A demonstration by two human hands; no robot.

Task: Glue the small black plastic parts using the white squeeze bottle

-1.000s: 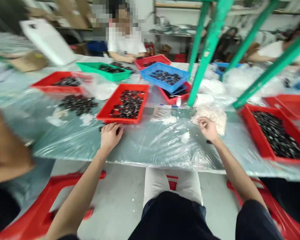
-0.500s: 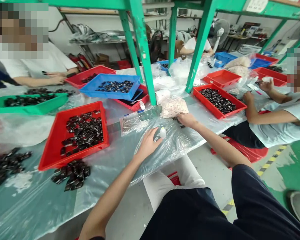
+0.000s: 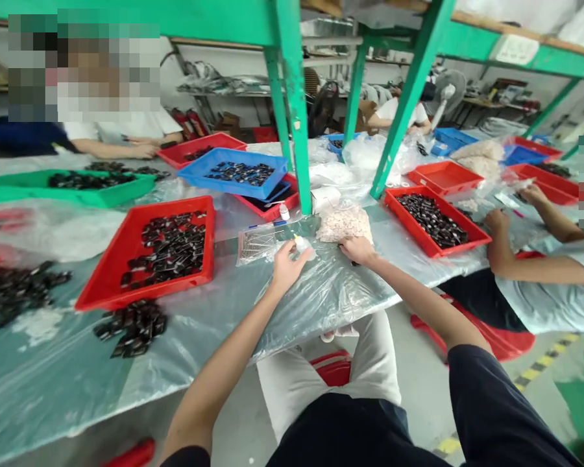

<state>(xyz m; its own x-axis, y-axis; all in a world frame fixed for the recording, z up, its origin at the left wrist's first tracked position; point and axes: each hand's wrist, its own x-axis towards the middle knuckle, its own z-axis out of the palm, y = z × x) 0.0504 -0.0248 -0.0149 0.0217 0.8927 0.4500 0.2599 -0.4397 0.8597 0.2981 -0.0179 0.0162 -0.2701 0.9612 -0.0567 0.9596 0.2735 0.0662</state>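
Observation:
My left hand (image 3: 288,266) has its thumb and fingers closed around a small white squeeze bottle (image 3: 302,245) with a yellow tip, upright just over the plastic-covered table. My right hand (image 3: 358,250) is curled down on the table, fingers bent, right in front of a clear bag of small beige pieces (image 3: 345,224). A bit of a black part (image 3: 354,263) shows under that hand; what its fingertips hold is hidden. Left of my left hand lies a clear flat tray of thin metal rods (image 3: 259,244), with small white bits beside it.
A red tray of black parts (image 3: 207,259) stands at left, a loose pile of black parts (image 3: 135,327) before it. Another red tray (image 3: 486,239) is at right. A blue tray (image 3: 277,185) and green post (image 3: 299,130) stand behind. Co-workers sit at left and right.
My left hand has closed around the bottle and lifted it slightly. My right hand has curled in over the black parts beside the bag. The camera view has shifted.

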